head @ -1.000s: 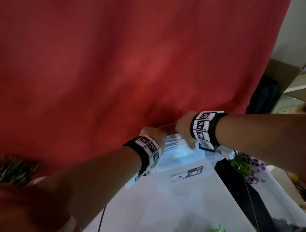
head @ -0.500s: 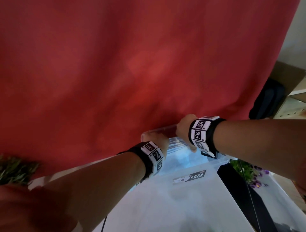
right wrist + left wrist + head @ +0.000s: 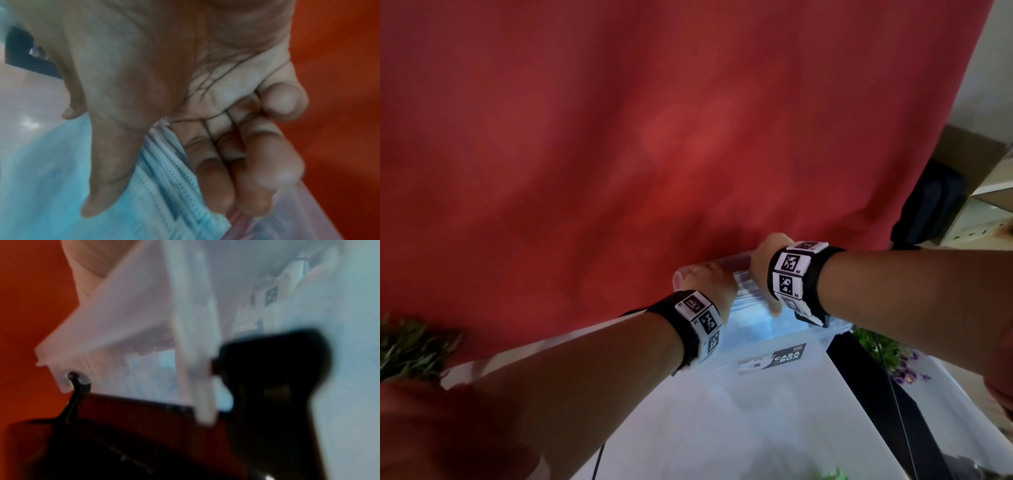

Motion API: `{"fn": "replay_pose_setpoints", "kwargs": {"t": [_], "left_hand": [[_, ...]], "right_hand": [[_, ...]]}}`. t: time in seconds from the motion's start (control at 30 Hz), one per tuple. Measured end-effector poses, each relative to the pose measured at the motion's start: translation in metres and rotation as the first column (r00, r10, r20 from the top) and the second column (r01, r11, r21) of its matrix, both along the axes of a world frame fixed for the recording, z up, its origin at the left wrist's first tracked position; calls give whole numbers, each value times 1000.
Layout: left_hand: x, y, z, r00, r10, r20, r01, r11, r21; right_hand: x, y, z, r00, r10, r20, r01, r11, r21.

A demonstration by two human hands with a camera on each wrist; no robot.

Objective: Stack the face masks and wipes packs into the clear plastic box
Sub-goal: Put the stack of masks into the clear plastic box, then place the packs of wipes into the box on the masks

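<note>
Head view looks down two bare forearms to the clear plastic box [image 3: 784, 346], which stands on a white table [image 3: 722, 428] with its far rim hard against a red curtain [image 3: 654, 137]. Both hands work at that far rim, so the cloth leaves almost no room behind them. The left hand [image 3: 709, 277] sits over the far left corner of the box with its fingers bent over the edge; whether they clamp the rim or only rest on it I cannot tell, and the left wrist view shows only blurred plastic wall and a black latch. The right hand [image 3: 765, 263] reaches down inside the box just right of the left one, thumb pointing toward the near wall. In the right wrist view its thumb [image 3: 107, 162] lies on one face of a stack of blue face masks [image 3: 164, 170] and its fingers [image 3: 213, 175] on the other, pinching the stack on edge close to the far wall [image 3: 298, 219]. The near half of the box interior is open. A black label [image 3: 786, 356] marks the near wall. Right of the box the table ends at a dark edge [image 3: 876, 387], with green plants and purple flowers [image 3: 893, 356] beyond it. Greenery [image 3: 410, 346] also lies well left of the box, at the foot of the curtain.
</note>
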State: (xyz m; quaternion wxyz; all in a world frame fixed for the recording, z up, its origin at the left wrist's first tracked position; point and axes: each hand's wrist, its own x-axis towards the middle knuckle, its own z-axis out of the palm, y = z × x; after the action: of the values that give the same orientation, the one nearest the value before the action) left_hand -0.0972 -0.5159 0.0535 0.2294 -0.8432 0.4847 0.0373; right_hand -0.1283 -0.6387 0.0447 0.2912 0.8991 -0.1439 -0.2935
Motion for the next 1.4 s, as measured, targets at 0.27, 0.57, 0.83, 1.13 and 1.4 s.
{"fn": "replay_pose_setpoints", "kwargs": {"t": [0.27,0.57,0.83,1.13,1.4], "left_hand": [[4,8,2,999,4,-42,-8,996,-89],[-6,23,27,999,-38,-22,33,977,-210],[-26,106,71,983,-109,-148,1,810,-586],[-73,196,8,917,-150,-369,-82,836,-543],[-109,227,-77,735,108,-669,-316,928,-196]], "right_hand": [[-20,4,23,998,-43,-38,47,992,115],[-42,25,60,984,-136,113,108,969,220],[-116,80,112,837,-198,511,64,961,268],[-186,170,70,727,-461,510,176,842,510],[-227,197,-9,543,-808,227,414,493,765]]}}
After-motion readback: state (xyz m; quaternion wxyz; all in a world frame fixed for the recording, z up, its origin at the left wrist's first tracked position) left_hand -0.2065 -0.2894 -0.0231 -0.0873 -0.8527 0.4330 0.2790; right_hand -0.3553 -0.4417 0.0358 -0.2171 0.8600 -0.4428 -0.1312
